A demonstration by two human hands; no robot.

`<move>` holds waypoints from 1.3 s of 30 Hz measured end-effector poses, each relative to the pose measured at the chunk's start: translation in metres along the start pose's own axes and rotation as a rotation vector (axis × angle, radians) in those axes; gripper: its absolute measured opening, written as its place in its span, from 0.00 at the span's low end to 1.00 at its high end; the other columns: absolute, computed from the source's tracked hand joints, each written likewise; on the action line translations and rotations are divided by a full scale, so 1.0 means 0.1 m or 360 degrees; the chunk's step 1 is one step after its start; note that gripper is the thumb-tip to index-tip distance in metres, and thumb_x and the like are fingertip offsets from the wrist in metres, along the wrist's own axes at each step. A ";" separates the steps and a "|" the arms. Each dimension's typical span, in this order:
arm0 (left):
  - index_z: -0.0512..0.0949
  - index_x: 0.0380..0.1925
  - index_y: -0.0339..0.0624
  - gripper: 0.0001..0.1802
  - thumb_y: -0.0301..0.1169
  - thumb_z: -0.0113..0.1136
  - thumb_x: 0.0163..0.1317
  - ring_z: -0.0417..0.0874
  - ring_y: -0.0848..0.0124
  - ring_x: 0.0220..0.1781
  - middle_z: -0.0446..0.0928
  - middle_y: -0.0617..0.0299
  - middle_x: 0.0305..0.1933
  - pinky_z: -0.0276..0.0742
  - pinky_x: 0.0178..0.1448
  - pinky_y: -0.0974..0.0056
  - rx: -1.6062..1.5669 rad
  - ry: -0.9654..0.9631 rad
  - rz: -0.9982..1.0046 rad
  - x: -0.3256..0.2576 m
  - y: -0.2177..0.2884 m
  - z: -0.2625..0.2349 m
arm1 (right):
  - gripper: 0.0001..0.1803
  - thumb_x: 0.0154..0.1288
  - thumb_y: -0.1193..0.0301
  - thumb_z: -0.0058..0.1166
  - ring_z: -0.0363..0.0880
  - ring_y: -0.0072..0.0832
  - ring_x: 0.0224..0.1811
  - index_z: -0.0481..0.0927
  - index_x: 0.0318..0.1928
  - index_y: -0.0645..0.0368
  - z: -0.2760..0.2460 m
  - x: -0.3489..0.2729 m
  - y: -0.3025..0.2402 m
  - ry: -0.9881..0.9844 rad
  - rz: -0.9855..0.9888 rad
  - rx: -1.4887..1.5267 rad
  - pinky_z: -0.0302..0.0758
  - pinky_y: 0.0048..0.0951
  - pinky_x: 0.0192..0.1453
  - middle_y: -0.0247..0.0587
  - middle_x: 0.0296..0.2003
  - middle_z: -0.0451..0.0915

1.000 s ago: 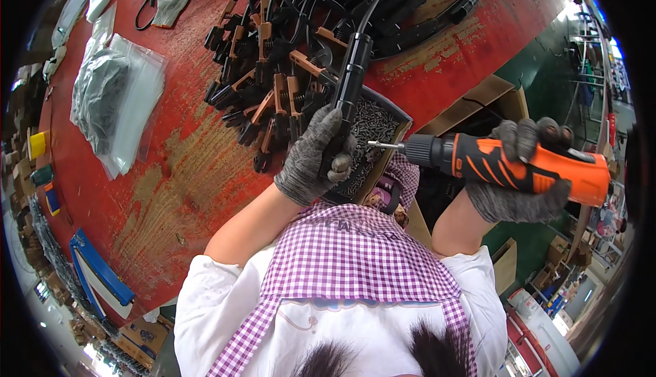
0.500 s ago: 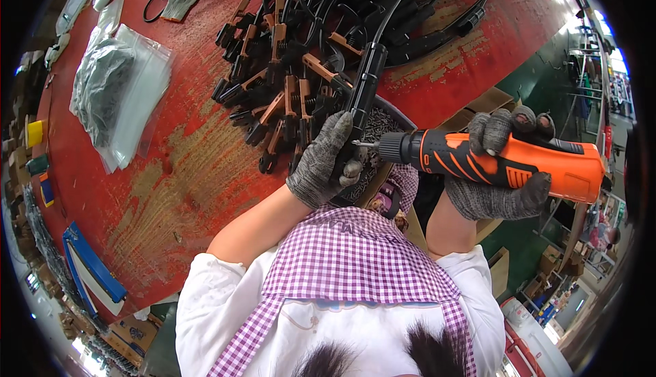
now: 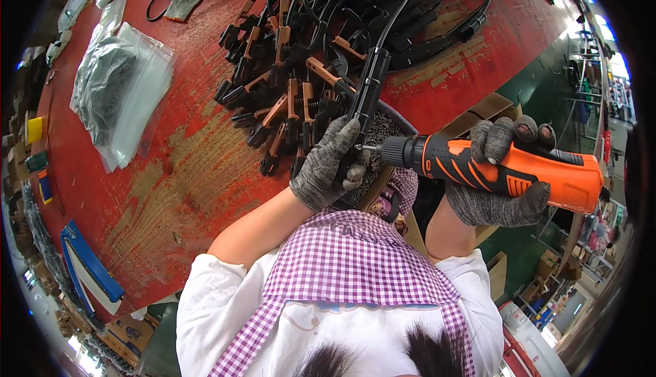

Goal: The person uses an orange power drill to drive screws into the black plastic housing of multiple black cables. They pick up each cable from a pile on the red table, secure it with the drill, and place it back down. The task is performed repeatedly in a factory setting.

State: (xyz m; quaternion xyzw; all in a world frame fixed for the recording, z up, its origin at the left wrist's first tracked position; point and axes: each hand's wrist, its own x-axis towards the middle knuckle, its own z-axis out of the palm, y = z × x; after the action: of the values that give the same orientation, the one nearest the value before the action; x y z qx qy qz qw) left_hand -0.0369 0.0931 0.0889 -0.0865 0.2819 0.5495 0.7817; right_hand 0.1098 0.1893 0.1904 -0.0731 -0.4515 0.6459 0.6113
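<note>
L hand (image 3: 326, 165) clenched on black plug (image 3: 365, 90) | R hand (image 3: 502, 172) grips orange driver (image 3: 506, 167) – bit touching plug

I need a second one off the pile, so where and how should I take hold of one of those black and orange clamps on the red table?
Probably by the paired handle ends of a black and orange clamp at the pile's near edge, coming from the person's side. The handles there point toward the bare red table, while the jaw ends lie tangled with the black cables.
</note>
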 end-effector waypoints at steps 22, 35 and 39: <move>0.66 0.39 0.54 0.14 0.49 0.45 0.62 0.69 0.78 0.13 0.73 0.64 0.22 0.60 0.11 0.76 -0.0005 0.0130 -0.0037 0.04 -0.06 -0.03 | 0.30 0.51 0.58 0.55 0.74 0.29 0.26 0.65 0.51 0.62 0.06 -0.01 0.02 -0.0098 -0.0056 -0.0114 0.73 0.29 0.28 0.45 0.39 0.73; 0.65 0.43 0.53 0.14 0.44 0.47 0.63 0.67 0.78 0.11 0.70 0.65 0.18 0.57 0.10 0.76 0.0095 0.0250 -0.0048 0.10 -0.10 -0.02 | 0.27 0.49 0.63 0.57 0.73 0.27 0.20 0.65 0.47 0.62 0.11 0.06 0.24 -0.0453 0.0058 -0.0273 0.72 0.26 0.23 0.45 0.34 0.73; 0.66 0.41 0.53 0.13 0.45 0.47 0.63 0.67 0.78 0.10 0.70 0.66 0.18 0.57 0.09 0.77 0.0119 0.0285 -0.0107 0.11 -0.11 -0.02 | 0.27 0.49 0.63 0.57 0.73 0.27 0.20 0.65 0.47 0.62 0.07 0.03 0.23 -0.0454 0.0080 -0.0265 0.72 0.26 0.23 0.45 0.34 0.73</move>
State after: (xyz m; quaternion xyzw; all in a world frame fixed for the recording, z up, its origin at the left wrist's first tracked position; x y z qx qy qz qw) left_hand -0.0247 0.0970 0.0792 -0.1155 0.3679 0.5023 0.7740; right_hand 0.0878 0.1917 0.1805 -0.0425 -0.5837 0.6251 0.5164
